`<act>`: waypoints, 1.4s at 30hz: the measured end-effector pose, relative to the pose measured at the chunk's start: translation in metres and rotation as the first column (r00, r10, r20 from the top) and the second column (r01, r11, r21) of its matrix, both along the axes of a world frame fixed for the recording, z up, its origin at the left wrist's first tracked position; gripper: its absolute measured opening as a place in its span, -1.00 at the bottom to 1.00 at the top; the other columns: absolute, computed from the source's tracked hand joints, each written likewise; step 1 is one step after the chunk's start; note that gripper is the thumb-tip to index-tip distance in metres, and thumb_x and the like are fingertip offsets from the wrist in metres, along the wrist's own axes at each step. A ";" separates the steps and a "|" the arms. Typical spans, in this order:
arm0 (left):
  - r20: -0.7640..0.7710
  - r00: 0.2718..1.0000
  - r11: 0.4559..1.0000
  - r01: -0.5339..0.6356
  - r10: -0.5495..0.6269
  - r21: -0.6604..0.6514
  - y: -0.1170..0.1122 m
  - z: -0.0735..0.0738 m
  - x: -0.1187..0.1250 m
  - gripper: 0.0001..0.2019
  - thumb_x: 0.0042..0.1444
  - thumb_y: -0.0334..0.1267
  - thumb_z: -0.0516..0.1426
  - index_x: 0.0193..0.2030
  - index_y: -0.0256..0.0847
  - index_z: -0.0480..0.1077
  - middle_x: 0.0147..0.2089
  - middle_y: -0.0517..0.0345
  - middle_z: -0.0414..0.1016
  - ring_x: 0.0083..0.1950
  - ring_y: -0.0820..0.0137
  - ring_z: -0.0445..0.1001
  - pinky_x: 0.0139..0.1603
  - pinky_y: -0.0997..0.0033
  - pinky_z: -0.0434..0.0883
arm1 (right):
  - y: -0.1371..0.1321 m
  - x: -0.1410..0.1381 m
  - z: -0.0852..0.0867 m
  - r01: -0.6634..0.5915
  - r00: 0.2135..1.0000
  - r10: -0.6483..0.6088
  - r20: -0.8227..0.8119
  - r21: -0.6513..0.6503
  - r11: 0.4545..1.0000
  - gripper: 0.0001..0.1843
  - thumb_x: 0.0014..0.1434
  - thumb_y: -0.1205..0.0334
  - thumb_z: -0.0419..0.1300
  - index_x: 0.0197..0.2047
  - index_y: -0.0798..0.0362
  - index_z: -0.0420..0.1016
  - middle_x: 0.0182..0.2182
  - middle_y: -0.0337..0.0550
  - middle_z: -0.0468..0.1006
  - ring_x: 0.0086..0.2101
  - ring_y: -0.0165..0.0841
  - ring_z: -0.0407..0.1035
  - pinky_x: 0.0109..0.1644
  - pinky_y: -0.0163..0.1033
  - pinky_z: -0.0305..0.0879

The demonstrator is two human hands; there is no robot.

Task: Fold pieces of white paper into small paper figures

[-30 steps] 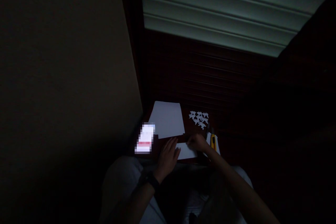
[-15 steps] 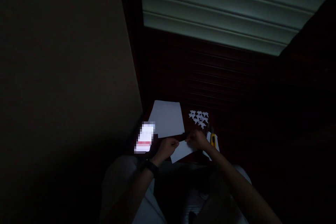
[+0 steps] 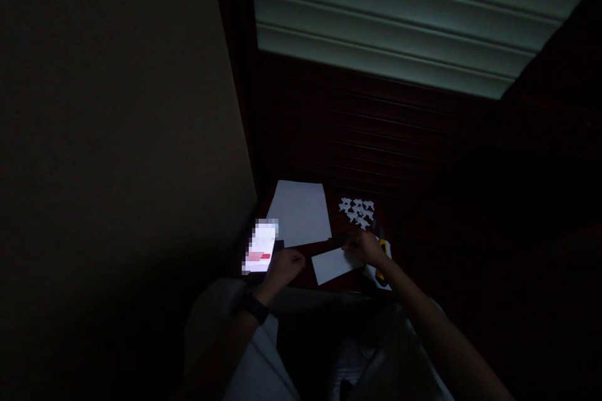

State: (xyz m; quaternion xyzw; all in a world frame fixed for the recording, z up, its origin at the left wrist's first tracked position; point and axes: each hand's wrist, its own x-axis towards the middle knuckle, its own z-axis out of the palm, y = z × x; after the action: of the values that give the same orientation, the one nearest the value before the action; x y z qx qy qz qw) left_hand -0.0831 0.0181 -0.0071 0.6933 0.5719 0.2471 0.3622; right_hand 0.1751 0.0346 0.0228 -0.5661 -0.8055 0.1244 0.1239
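Knees (image 3: 211,310), pale-trousered: framing the lower middle of the picture.

Watch (image 3: 254,308), dark: sitting on your left wrist.

Left hand (image 3: 286,265): your fingers are curling narrowly together, apart from the paper, with nothing showing between them.

Paper (image 3: 333,265), one small white rectangle: lying aslant on the dark table (image 3: 305,279), lower middle of the frame. Judged light, thin and bendy, creasing easily and apt to slide; best taken by an edge or corner, with a flat fingertip steadying the middle.

Right hand (image 3: 362,247): your bunched fingers are meeting the paper's upper right edge; whether they are pinching or only pressing, you cannot tell in this dimness.

Cutter (image 3: 384,247), yellow: resting on a white scrap (image 3: 370,272), partly hidden behind your right wrist.

Phone (image 3: 263,239), screen glowing, partly blurred out: lying left of your left hand.

Sheets (image 3: 301,212), white, larger: lying beyond the phone.

Paper figures (image 3: 358,210), small, white: clustering right of the sheets.

Shutter (image 3: 390,22), slatted: glowing dimly, upper right.
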 end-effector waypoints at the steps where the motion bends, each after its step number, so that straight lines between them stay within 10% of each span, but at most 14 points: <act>1: -0.004 0.999 0.998 -0.044 0.044 0.053 0.000 0.002 0.001 -0.80 -0.01 -0.24 0.04 -0.38 -0.21 0.47 -0.34 0.13 0.53 -0.29 0.36 0.46 -0.27 0.44 0.31 | 0.000 -0.001 0.000 -0.007 1.000 0.007 -0.024 0.007 1.000 -0.81 -0.01 0.39 0.10 -0.40 0.02 0.54 -0.40 -0.20 0.56 -0.35 -0.37 0.40 -0.29 -0.36 0.19; 6: 0.168 0.985 0.983 0.018 -0.049 0.182 0.000 0.012 0.019 -0.73 0.00 -0.17 0.06 -0.17 -0.17 0.44 -0.22 0.13 0.52 -0.23 0.35 0.46 -0.24 0.47 0.32 | -0.004 -0.008 0.002 -0.045 0.982 0.050 -0.183 0.033 0.998 -0.85 0.01 0.34 0.13 -0.40 0.03 0.54 -0.40 -0.17 0.55 -0.35 -0.37 0.39 -0.28 -0.35 0.19; 15: 0.138 0.971 0.974 0.173 -0.193 0.147 0.008 0.002 0.035 -0.73 -0.02 -0.13 0.06 -0.41 -0.26 0.50 -0.45 0.11 0.52 -0.43 0.37 0.43 -0.45 0.49 0.24 | -0.013 -0.018 0.009 -0.176 0.953 0.146 -0.265 -0.090 0.980 -0.81 0.01 0.33 0.09 -0.37 0.05 0.54 -0.42 -0.21 0.56 -0.41 -0.38 0.40 -0.35 -0.37 0.16; 23: 0.120 0.977 0.977 0.160 -0.177 0.139 0.008 0.007 0.025 -0.73 -0.02 -0.11 0.06 -0.41 -0.24 0.50 -0.43 0.09 0.53 -0.41 0.35 0.45 -0.44 0.48 0.23 | -0.014 -0.016 0.012 -0.180 0.982 0.177 -0.064 -0.041 0.983 -0.73 -0.10 0.46 0.05 -0.40 0.04 0.53 -0.39 -0.19 0.55 -0.35 -0.37 0.39 -0.28 -0.37 0.15; 30: 0.243 0.963 0.992 0.101 -0.115 0.069 0.014 0.002 0.012 -0.78 -0.07 -0.14 0.11 -0.44 -0.22 0.51 -0.40 0.07 0.54 -0.36 0.30 0.46 -0.37 0.43 0.29 | -0.015 0.019 0.015 0.038 0.973 -0.033 0.229 -0.019 0.999 -0.81 -0.09 0.40 0.08 -0.46 0.05 0.52 -0.41 -0.07 0.54 -0.34 -0.29 0.37 -0.30 -0.32 0.13; 34: 0.516 0.854 0.994 -0.010 0.065 -0.110 0.013 0.003 0.009 -0.72 -0.12 -0.11 0.17 -0.36 -0.30 0.50 -0.36 -0.02 0.53 -0.32 0.25 0.46 -0.34 0.38 0.33 | -0.017 0.023 0.011 0.248 0.964 -0.247 -0.104 0.002 0.969 -0.79 0.04 0.26 0.05 -0.35 0.07 0.51 -0.36 -0.04 0.52 -0.32 -0.28 0.37 -0.24 -0.26 0.17; 36: 0.694 0.699 0.974 -0.016 0.171 -0.224 0.008 0.004 0.013 -0.63 -0.11 -0.09 0.18 -0.22 -0.34 0.46 -0.24 -0.10 0.51 -0.26 0.23 0.46 -0.31 0.34 0.35 | -0.022 0.009 0.004 0.299 0.828 -0.303 -0.473 -0.085 0.950 -0.70 0.10 0.10 0.02 -0.22 0.07 0.46 -0.30 -0.05 0.51 -0.29 -0.28 0.37 -0.24 -0.24 0.22; 39: 0.844 0.468 0.953 0.016 0.262 -0.304 -0.004 0.003 0.028 -0.56 -0.09 -0.10 0.18 -0.10 -0.35 0.39 -0.09 -0.17 0.43 -0.15 0.21 0.43 -0.22 0.31 0.36 | -0.032 -0.023 -0.013 0.157 0.410 -0.405 -0.817 -0.374 0.914 -0.53 0.06 -0.05 0.04 -0.05 0.06 0.33 -0.27 -0.06 0.49 -0.36 -0.31 0.40 -0.34 -0.25 0.29; 42: 0.842 0.437 0.933 0.016 0.317 -0.359 -0.013 0.000 0.040 -0.57 -0.09 -0.10 0.18 -0.10 -0.34 0.39 -0.12 -0.15 0.45 -0.16 0.23 0.44 -0.22 0.33 0.37 | -0.038 -0.047 -0.031 0.046 0.267 -0.442 -0.856 -0.447 0.893 -0.57 -0.06 -0.05 0.18 -0.24 0.14 0.42 -0.40 -0.08 0.51 -0.42 -0.33 0.38 -0.36 -0.27 0.29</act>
State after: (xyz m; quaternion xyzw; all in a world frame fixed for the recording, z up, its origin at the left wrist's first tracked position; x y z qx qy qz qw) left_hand -0.0426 0.0047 -0.0072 0.3387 0.3887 0.5099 0.6886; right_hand 0.1281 -0.0029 -0.0078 -0.5150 -0.4441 0.5446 0.4909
